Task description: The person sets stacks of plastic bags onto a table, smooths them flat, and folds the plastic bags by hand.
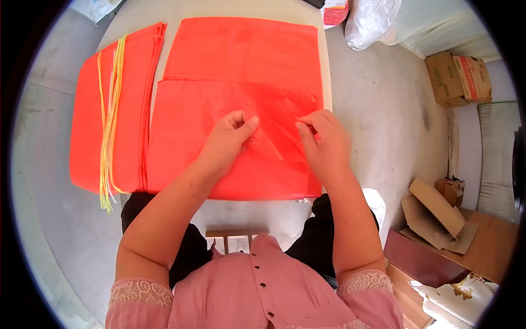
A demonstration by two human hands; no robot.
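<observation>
Shiny red sheets, perhaps flattened bags, lie stacked in front of me, with creases fanning out between my hands. My left hand is over the middle of the top sheet, fingers curled and thumb against them; whatever they hold is hidden. Near the sheet's right edge, my right hand pinches thumb and forefinger together, with a tiny red bit at the tips that is too small to name. A second stack of red sheets lies to the left, and a bundle of yellow and white strings rests lengthwise on it.
The pale table shows around the stacks. Cardboard boxes stand on the floor at the right, and an opened carton is nearer me. A white plastic bag sits beyond the table's far right corner. Below is a wooden stool.
</observation>
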